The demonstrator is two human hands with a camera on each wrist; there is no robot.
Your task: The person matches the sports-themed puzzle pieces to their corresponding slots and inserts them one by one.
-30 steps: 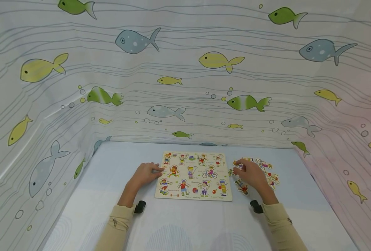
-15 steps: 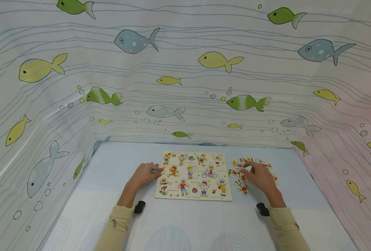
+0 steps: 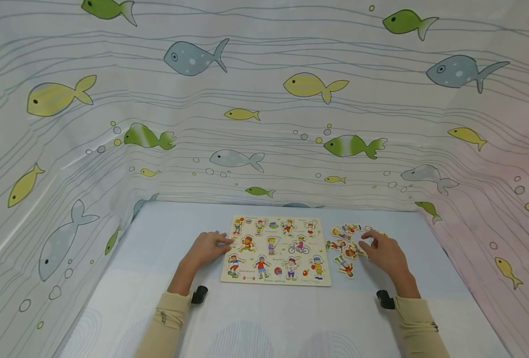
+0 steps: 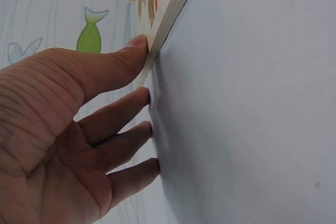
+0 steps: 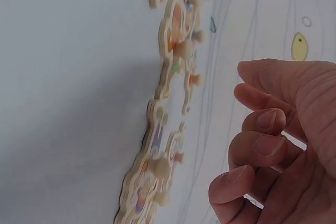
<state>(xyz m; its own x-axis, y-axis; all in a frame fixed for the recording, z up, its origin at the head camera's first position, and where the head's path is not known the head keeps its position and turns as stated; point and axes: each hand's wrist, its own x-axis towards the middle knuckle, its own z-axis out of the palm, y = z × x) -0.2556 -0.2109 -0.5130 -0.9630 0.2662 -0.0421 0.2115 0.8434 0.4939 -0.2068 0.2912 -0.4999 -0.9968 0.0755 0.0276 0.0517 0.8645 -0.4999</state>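
Several knobbed pieces beside and below right grip, loosely curled, empty, board touching left grip, fingers extended

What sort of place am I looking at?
Probably an indoor play corner or a screened-off recording booth: a fish-print backdrop closes in a pale table, with a puzzle board and loose pieces on it.

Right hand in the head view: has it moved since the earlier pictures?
Yes. The right hand has moved rightward, farther from the unmoved puzzle board.
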